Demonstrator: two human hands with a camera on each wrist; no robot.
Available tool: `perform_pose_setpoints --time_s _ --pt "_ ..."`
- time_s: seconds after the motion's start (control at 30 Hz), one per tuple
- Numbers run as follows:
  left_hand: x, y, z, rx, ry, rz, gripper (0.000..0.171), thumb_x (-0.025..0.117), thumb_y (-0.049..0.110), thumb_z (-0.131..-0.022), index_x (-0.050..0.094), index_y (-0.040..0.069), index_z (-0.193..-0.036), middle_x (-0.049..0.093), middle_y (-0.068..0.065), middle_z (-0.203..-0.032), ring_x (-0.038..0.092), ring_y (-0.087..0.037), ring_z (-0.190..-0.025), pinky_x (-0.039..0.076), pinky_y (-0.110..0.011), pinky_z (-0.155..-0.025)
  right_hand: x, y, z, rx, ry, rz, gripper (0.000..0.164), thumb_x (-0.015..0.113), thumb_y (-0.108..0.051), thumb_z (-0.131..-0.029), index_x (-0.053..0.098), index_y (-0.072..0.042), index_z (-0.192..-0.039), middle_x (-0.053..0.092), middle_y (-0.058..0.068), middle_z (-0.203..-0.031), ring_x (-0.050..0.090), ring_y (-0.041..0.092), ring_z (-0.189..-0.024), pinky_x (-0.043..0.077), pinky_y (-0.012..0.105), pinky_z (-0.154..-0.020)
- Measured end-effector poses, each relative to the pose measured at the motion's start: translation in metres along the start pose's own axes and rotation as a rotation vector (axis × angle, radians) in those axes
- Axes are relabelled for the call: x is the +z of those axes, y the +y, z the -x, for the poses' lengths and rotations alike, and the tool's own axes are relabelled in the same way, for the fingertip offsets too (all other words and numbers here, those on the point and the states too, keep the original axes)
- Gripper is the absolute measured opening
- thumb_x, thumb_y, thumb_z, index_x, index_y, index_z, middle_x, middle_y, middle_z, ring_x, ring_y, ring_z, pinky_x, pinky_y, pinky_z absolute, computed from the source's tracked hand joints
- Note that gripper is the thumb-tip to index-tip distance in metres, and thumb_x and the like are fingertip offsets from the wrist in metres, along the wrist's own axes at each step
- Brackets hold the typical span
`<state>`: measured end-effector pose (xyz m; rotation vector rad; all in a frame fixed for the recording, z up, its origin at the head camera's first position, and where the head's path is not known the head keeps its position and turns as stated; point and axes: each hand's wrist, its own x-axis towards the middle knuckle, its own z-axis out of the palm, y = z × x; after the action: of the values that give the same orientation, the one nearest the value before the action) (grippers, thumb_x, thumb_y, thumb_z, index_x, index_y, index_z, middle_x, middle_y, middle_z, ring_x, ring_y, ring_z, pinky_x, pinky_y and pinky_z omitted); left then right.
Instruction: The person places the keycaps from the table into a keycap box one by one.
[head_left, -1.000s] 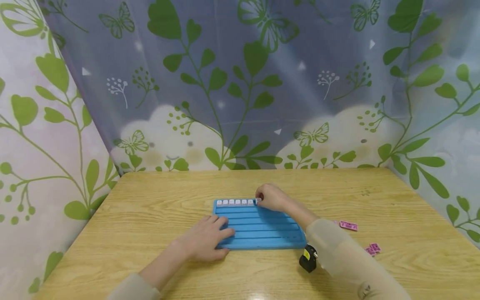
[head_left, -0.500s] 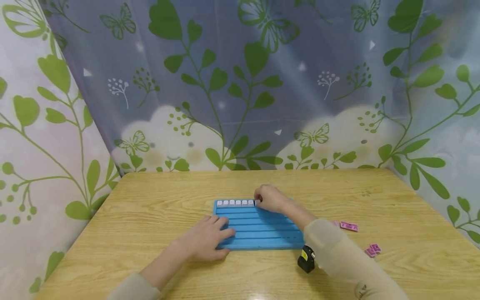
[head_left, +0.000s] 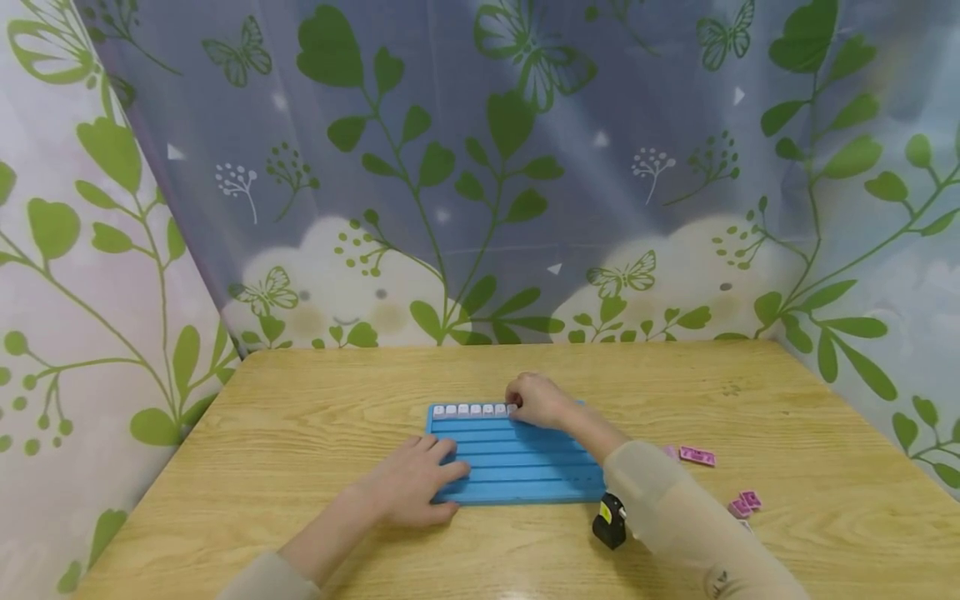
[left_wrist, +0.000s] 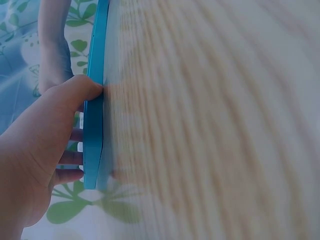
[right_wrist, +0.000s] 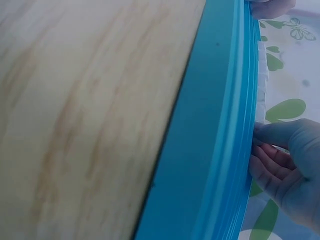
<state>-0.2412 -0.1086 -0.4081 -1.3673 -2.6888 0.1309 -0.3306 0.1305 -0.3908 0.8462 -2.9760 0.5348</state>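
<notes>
A blue ridged keycap tray (head_left: pixel 517 472) lies flat on the wooden table. White keycaps (head_left: pixel 470 411) stand side by side along its back row, starting from the left corner. My right hand (head_left: pixel 540 402) pinches a white keycap (head_left: pixel 512 410) between thumb and fingertips at the right end of that row. In the right wrist view its fingertips (right_wrist: pixel 260 131) are right by the back row, and the keycap is mostly hidden. My left hand (head_left: pixel 416 482) rests on the tray's front left part, fingers spread over the ridges. The left wrist view shows its thumb (left_wrist: pixel 89 87) against the tray's front side.
Pink keycaps (head_left: pixel 697 456) lie on the table right of the tray, with several more (head_left: pixel 745 503) nearer the front, partly behind the right sleeve (head_left: pixel 690 508). A black camera (head_left: pixel 609 522) sits below the right wrist. A leaf-patterned curtain (head_left: pixel 480 183) borders the table's back.
My right hand has moved slightly left with the white keycap, which now stands close against the row where a small gap showed before. My left hand has stayed in place.
</notes>
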Motion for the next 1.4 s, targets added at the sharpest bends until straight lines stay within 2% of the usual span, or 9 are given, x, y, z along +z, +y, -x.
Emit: perform_pose_setpoints --time_s 0.57,0.8,0.9,1.0,1.2,1.4 --pt "0.002 0.002 0.003 -0.005 -0.001 0.021 0.044 0.052 0.047 -0.087 0.054 0.022 -0.124 0.047 -0.003 -0.111 0.044 -0.02 -0.097 0.04 -0.042 -0.09 0.003 -0.003 0.001 0.008 -0.03 0.006 0.012 0.069 -0.009 -0.081 0.064 -0.005 -0.092 0.055 0.002 -0.083 0.048 0.016 -0.078 0.044 0.033 -0.07" --pt "0.003 0.003 0.003 -0.006 -0.005 0.018 0.043 0.053 0.047 -0.087 0.055 0.023 -0.123 0.048 -0.003 -0.11 0.045 -0.02 -0.096 0.041 -0.041 -0.088 0.002 0.001 0.01 0.024 -0.064 -0.004 0.033 0.071 -0.012 -0.081 0.06 -0.001 -0.11 0.056 0.009 -0.098 0.054 0.023 -0.093 0.046 0.037 -0.079" --pt "0.003 0.004 0.003 -0.006 -0.008 0.019 0.043 0.053 0.046 -0.087 0.055 0.023 -0.123 0.048 -0.003 -0.11 0.045 -0.02 -0.096 0.041 -0.04 -0.087 -0.006 0.007 0.019 0.037 -0.089 -0.027 0.041 0.07 -0.013 -0.082 0.056 0.001 -0.118 0.054 0.012 -0.104 0.054 0.027 -0.098 0.046 0.038 -0.081" --pt "0.003 0.004 0.003 -0.004 -0.005 0.022 0.043 0.053 0.046 -0.087 0.055 0.023 -0.123 0.049 -0.003 -0.111 0.044 -0.019 -0.096 0.04 -0.04 -0.087 -0.017 0.015 0.03 0.022 -0.093 -0.038 0.04 0.067 -0.011 -0.084 0.055 0.002 -0.119 0.054 0.015 -0.107 0.053 0.029 -0.1 0.046 0.04 -0.08" --pt "0.002 0.004 0.001 -0.002 -0.007 0.022 0.044 0.052 0.047 -0.088 0.054 0.022 -0.124 0.048 -0.004 -0.111 0.044 -0.02 -0.096 0.04 -0.04 -0.088 -0.043 0.038 0.054 -0.005 -0.053 -0.028 0.032 0.06 -0.006 -0.088 0.055 0.006 -0.117 0.056 0.016 -0.098 0.056 0.028 -0.088 0.047 0.039 -0.073" --pt "-0.001 0.002 0.0 -0.01 -0.005 0.016 0.045 0.052 0.047 -0.087 0.054 0.022 -0.125 0.048 -0.004 -0.113 0.044 -0.02 -0.098 0.04 -0.042 -0.09 -0.064 0.055 0.078 -0.013 0.021 -0.033 0.027 0.059 -0.004 -0.087 0.057 0.01 -0.11 0.058 0.015 -0.091 0.057 0.026 -0.081 0.048 0.039 -0.07"
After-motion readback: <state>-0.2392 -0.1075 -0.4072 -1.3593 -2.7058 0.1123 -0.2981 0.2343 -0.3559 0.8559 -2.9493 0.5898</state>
